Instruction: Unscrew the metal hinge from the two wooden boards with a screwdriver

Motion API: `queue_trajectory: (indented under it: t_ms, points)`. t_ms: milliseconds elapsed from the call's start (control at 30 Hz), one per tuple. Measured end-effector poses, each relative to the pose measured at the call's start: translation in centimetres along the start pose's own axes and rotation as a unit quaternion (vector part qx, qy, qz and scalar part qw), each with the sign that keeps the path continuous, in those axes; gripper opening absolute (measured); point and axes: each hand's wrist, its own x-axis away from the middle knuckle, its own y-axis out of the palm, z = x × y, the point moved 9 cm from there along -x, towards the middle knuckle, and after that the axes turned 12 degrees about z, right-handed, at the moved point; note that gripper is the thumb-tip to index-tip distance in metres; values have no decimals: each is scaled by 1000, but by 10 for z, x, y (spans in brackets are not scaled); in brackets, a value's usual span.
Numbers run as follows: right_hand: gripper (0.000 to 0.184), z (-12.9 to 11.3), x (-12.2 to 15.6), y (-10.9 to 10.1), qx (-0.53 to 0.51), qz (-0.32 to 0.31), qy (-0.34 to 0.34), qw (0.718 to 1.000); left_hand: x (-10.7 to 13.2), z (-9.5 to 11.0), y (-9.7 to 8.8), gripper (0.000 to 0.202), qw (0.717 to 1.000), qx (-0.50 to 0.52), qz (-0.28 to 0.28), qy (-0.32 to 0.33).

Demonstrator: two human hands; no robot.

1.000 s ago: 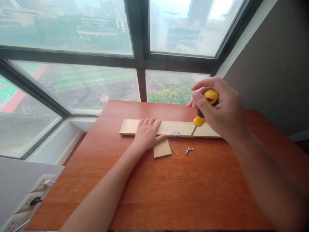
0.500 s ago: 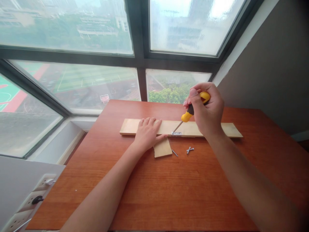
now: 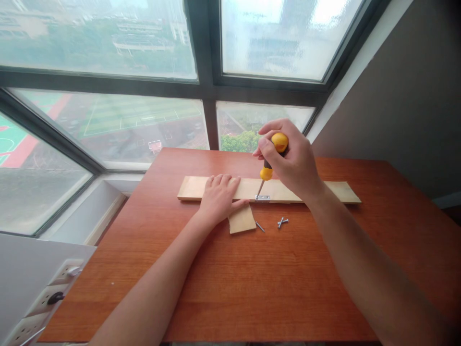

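My right hand (image 3: 293, 161) is wrapped round the yellow and black handle of a screwdriver (image 3: 265, 174). The screwdriver leans slightly to the right, its tip at the left end of a small metal hinge plate (image 3: 262, 198) on the near edge of a long pale wooden board (image 3: 190, 188). Whether the tip sits in a screw is too small to tell. My left hand (image 3: 219, 199) lies open across the board, left of the plate, fingers stretched out. Its thumb rests by a small square wooden piece (image 3: 242, 221), which lies partly under the hand.
One loose screw (image 3: 260, 226) lies beside the square piece, and crossed screws (image 3: 283, 222) lie farther right on the brown table (image 3: 230, 283). Windows (image 3: 144, 125) border the table's far side. Wall sockets (image 3: 46, 298) with plugs are at the lower left.
My right hand has shifted left and turned, bringing the screwdriver handle more upright. Its tip stays at the metal plate. The left hand keeps its place on the board.
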Motion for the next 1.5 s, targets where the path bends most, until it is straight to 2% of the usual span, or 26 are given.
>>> queue_trajectory:
  t_ms: [133, 200, 367, 567, 967, 1067, 1367, 1500]
  points:
    - [25, -16, -6, 0, 187, -21, -50, 981, 0, 0, 0, 61, 1000, 6, -2, -7]
    - [26, -22, -7, 2, 224, -33, -52, 973, 0, -1, 0, 59, 1000, 9, -5, -10]
    - [23, -35, -1, 9, 184, -89, -70, 976, 0, 0, 2, 64, 1000, 6, -11, -5]
    - [25, -35, 1, -2, 165, -129, -78, 975, -1, 0, 1, 62, 1000, 7, -16, -2]
    - [23, -23, -6, -21, 238, -77, -70, 966, -5, -1, 1, 53, 999, 29, -16, 6]
    - [24, -21, -7, -24, 250, -61, -62, 964, -5, 0, 0, 56, 999, 28, -15, 13]
    - [29, -23, -8, -22, 272, -50, -59, 959, -6, 0, -1, 60, 999, 30, -14, 4]
    - [24, -24, -7, -21, 270, -48, -54, 960, -7, 1, -2, 58, 999, 30, -14, 3]
